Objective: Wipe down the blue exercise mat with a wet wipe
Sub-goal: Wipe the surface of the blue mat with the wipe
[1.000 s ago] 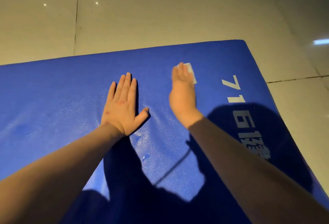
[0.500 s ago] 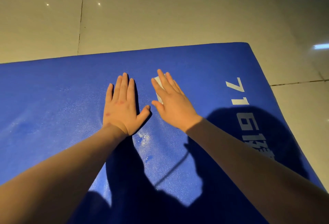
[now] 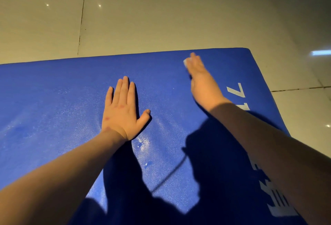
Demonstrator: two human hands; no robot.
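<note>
Left hand [image 3: 121, 112] palm down, flat on mat [image 3: 53, 99], fingers straight and close together, thumb splayed right, arm stretched forward. Right hand [image 3: 202, 83] reaches farther out, motion-blurred, fingers straight, tips over wipe [image 3: 185, 62]. Right arm extended, forearm in shadow. Hands well apart.

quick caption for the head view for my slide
With the left hand flat on the blue mat, the right hand presses a wipe near its far corner.
</note>
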